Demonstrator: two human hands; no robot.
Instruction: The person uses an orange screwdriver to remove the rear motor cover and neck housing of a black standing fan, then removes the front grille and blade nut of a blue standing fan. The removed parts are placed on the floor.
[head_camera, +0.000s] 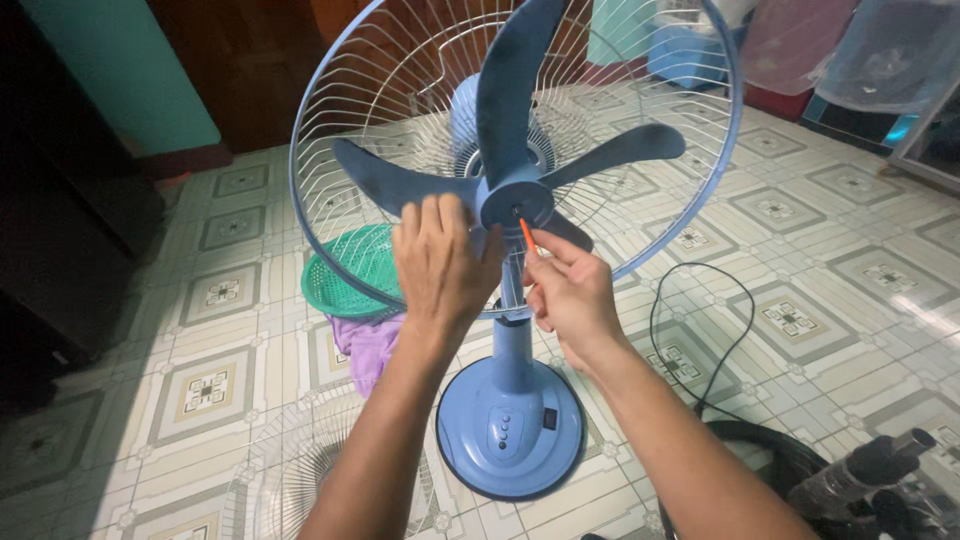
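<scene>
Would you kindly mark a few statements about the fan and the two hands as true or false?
1. The right hand holds a thin orange tool at the blade hub. True.
2. The front grille is fitted over the blades. False: the blades are bare in front; only the rear grille is behind them, and a wire grille lies on the floor.
3. The left hand rests against the hub and a blade. True.
4. A red basket sits behind the fan. False: the basket is green.
5. The fan base is blue. True.
</scene>
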